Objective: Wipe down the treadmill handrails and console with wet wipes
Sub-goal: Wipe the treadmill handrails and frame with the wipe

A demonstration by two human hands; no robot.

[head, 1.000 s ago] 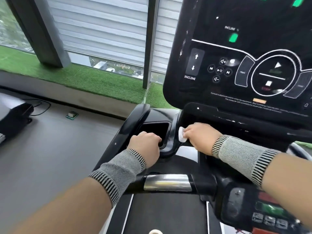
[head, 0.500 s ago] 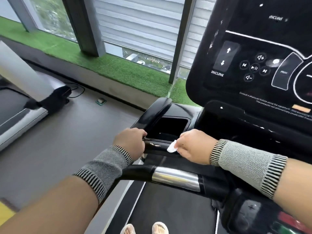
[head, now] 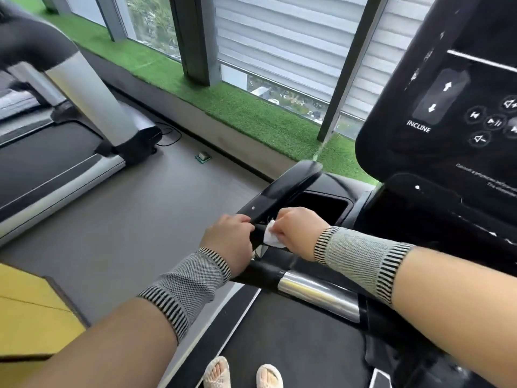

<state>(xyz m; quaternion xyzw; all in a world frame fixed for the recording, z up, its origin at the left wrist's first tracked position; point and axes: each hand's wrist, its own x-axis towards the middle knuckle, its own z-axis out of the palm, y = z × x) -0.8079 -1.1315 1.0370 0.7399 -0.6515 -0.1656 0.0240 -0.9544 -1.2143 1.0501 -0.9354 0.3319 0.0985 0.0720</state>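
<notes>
Fingers (head: pixel 282 219) of your right hand (head: pixel 299 233) are curled round a folded white wet wipe (head: pixel 270 236) and press it against the black left handrail (head: pixel 279 191), just where that rail drops toward the cross bar. Your left hand (head: pixel 228 242) grips the same handrail right beside the wipe, fingers wrapped over its top; the two hands nearly touch.

Taking the handrail as the landmark: the cup pocket (head: pixel 324 205) lies just to its right, the console (head: pixel 447 107) rises beyond that pocket, and the chrome-banded cross bar (head: pixel 316 292) runs below and nearer to you. A neighbouring treadmill (head: pixel 56 152) stands well to the left of the handrail, across bare floor.

You appear to be on the handrail step, working the lower end of the left rail. The console's glossy face and the cross bar have yet to be judged clean from here; I cannot tell.

Next, I would say, slide the wipe up along the handrail toward its far tip. That calls for moving your left hand off the rail, or shifting it, so the part beneath it gets wiped too. Keep the wipe wrapped round the rail so the underside is covered.
</notes>
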